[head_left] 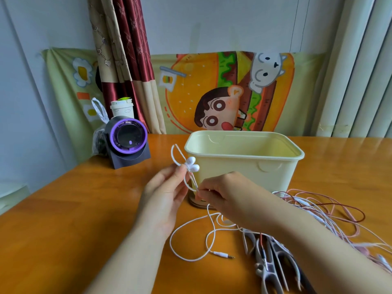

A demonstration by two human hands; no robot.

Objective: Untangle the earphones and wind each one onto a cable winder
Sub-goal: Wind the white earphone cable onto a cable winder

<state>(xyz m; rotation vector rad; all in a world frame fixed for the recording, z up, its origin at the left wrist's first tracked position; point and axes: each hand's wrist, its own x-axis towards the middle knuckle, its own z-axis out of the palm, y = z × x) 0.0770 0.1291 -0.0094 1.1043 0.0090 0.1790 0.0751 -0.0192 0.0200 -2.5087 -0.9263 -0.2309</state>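
A wooden table stands by a burger cloth. The left hand and right hand pinch white earphones. The right arm hides some tangled cables.

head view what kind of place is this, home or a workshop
Probably a room in a home, not a workshop: a wooden table, a cartoon burger cloth hung on the wall behind it, a red and beige curtain and a lidded cup.
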